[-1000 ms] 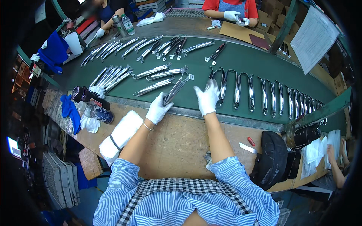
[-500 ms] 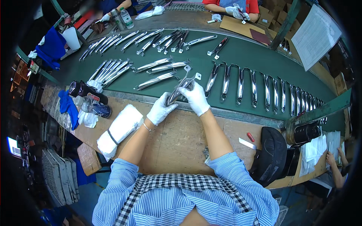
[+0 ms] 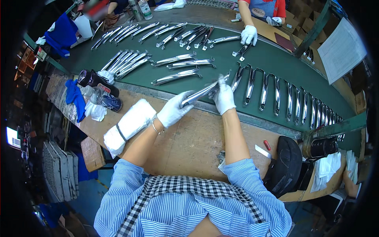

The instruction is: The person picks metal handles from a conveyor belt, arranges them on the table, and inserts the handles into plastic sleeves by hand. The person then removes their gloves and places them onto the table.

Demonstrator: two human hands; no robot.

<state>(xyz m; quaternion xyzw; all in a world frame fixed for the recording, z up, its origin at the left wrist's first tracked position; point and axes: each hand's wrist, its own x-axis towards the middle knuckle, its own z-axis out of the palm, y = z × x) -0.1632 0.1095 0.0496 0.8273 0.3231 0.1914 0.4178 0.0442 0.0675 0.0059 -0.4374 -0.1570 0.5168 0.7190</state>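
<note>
— What is laid out on the table (image 3: 185,146)?
— Rows of chrome handles (image 3: 276,93) are spread over the green mat (image 3: 221,55) on the far side.
— And nearer?
— One chrome handle (image 3: 203,92) is gripped at its ends by the gloved left hand (image 3: 173,111) and right hand (image 3: 224,98), both closed on it, over the mat's near edge.

Long chrome handle (image 3: 203,91), shiny, tilted, above wooden bench edge
</note>
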